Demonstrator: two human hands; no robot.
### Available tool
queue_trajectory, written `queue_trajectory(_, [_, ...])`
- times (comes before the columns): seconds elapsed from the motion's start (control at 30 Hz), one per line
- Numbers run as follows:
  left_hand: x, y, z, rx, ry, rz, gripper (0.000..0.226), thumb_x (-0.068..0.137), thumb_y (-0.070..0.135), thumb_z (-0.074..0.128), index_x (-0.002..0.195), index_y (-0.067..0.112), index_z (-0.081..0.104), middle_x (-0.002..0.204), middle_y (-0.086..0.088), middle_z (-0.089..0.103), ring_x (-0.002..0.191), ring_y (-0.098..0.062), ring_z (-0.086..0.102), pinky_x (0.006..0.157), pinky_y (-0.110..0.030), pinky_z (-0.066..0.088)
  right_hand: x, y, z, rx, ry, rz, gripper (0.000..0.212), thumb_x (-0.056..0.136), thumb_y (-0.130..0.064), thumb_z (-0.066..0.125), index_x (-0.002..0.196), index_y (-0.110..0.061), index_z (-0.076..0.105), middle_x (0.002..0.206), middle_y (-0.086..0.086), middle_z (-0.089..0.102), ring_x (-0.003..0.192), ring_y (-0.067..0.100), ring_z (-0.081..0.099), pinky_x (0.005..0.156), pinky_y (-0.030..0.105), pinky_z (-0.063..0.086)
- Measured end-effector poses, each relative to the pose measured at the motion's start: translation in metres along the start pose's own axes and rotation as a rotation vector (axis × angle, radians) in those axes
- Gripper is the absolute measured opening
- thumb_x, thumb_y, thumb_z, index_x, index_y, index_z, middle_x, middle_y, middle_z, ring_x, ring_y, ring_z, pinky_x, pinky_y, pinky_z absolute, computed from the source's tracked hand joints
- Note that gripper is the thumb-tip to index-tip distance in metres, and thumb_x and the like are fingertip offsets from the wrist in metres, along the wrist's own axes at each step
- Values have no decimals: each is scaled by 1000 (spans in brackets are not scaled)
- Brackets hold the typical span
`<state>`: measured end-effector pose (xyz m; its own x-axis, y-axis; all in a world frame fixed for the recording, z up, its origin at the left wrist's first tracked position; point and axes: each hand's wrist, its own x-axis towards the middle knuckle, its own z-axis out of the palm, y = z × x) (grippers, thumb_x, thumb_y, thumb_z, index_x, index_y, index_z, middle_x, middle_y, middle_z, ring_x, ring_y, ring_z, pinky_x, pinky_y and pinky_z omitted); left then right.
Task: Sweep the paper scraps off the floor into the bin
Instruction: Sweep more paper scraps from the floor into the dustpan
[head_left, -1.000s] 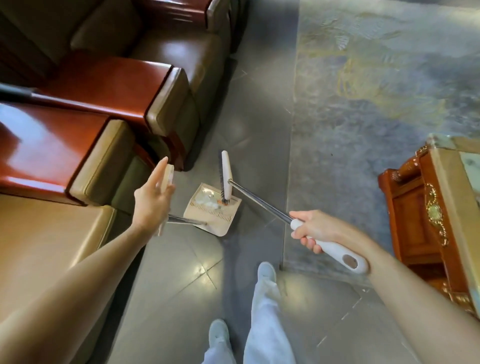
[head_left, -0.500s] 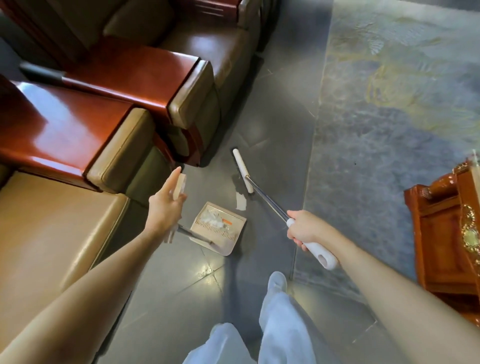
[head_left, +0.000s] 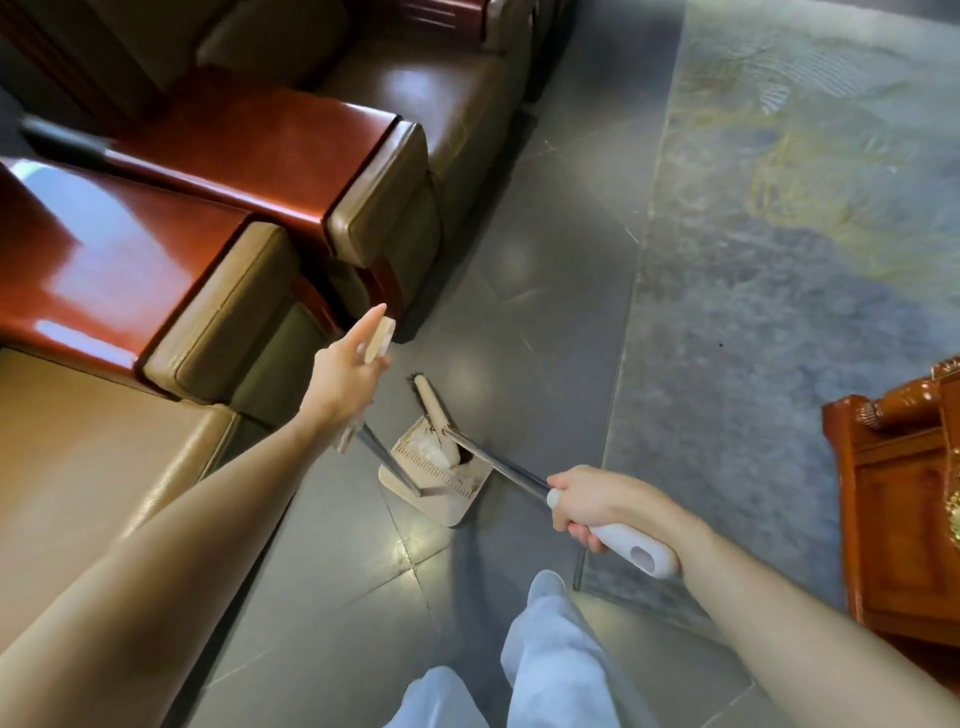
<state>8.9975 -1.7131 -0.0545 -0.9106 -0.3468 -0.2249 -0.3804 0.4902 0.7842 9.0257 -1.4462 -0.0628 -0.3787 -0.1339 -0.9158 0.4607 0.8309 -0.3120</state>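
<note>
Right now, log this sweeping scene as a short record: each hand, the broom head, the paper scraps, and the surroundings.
Left: left hand holds the beige plastic dustpan by its long handle
Right: right hand grips the white-handled metal broom
Broom head: beige broom head at the dustpan's mouth
Scraps: white paper scraps inside the dustpan
Floor: grey tiled floor
Nearby: brown leather sofa, carved wooden cabinet

White paper scraps (head_left: 434, 453) lie crumpled inside the beige dustpan (head_left: 441, 496) at the scene's centre, its long metal handle rising to the left. The broom (head_left: 498, 467) — cream head, steel shaft, white grip — slants in from the near right, its head over the pan's far edge.
</note>
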Motion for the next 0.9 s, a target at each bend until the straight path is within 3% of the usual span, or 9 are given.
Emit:
queue_trajectory(0.13, [0, 17, 13, -93, 43, -40, 55, 99, 16, 46, 144, 45, 31, 148, 2, 40, 67, -12, 56, 57, -23, 50, -26, -3, -29, -44, -6, -61, 50, 84, -1, 46, 134, -6, 48, 60, 7, 47, 51, 19, 40, 47, 24, 34])
queue_trajectory(0.23, [16, 48, 25, -118, 58, -3, 57, 99, 17, 48, 143, 48, 30, 148, 3, 40, 97, -21, 62, 54, -16, 50, -38, -7, -56, -118, 50, -82, 43, 91, -6, 41, 133, -10, 45, 63, 7, 51, 49, 18, 45, 46, 23, 39])
queue_trajectory(0.3, [35, 80, 32, -143, 95, 27, 56, 98, 16, 49, 144, 45, 32, 148, 2, 40, 122, -20, 50, 62, -9, 50, -43, -11, -84, -140, 119, -89, 35, 90, -9, 39, 124, -16, 47, 63, 6, 54, 47, 17, 47, 47, 22, 40])
queue_trajectory(0.4, [67, 132, 42, -199, 139, 99, 56, 98, 13, 51, 143, 41, 35, 148, 2, 40, 128, -19, 45, 93, -27, 49, -50, -25, -143, -143, 200, -120, 13, 88, -8, 41, 97, -16, 47, 60, 5, 54, 41, 16, 47, 43, 19, 37])
queue_trajectory(0.53, [131, 202, 62, -216, 130, 214, 56, 97, 15, 53, 143, 42, 35, 144, -5, 47, 95, -20, 62, 55, -11, 48, -53, -49, -240, -36, 242, -191, 9, 85, -2, 48, 89, -10, 47, 54, 5, 50, 38, 17, 44, 43, 19, 36])
queue_trajectory(0.6, [172, 238, 72, -231, 155, 259, 56, 96, 13, 54, 142, 40, 38, 138, -11, 52, 94, -33, 63, 46, -11, 46, -50, -62, -288, 39, 268, -223, 12, 85, -2, 50, 96, -7, 51, 54, 6, 49, 42, 19, 43, 45, 22, 36])
queue_trajectory(0.67, [218, 274, 82, -237, 187, 303, 56, 95, 11, 54, 143, 38, 39, 135, -15, 54, 102, -43, 60, 45, -10, 46, -38, -76, -339, 133, 307, -255, 35, 84, -1, 52, 119, 0, 53, 55, 6, 47, 47, 20, 42, 45, 24, 35])
queue_trajectory(0.77, [302, 323, 97, -249, 208, 373, 57, 95, 10, 53, 143, 37, 38, 139, -8, 51, 105, -39, 61, 46, -10, 48, -10, -109, -419, 260, 364, -297, 51, 83, 1, 52, 134, 3, 43, 57, 7, 45, 48, 18, 39, 45, 24, 33])
queue_trajectory(0.9, [421, 395, 114, -301, 156, 437, 57, 96, 10, 53, 142, 39, 38, 149, 1, 40, 109, -31, 61, 50, -14, 52, 30, -168, -527, 338, 398, -311, 52, 89, 3, 51, 139, 1, 37, 58, 7, 40, 47, 15, 35, 43, 23, 31])
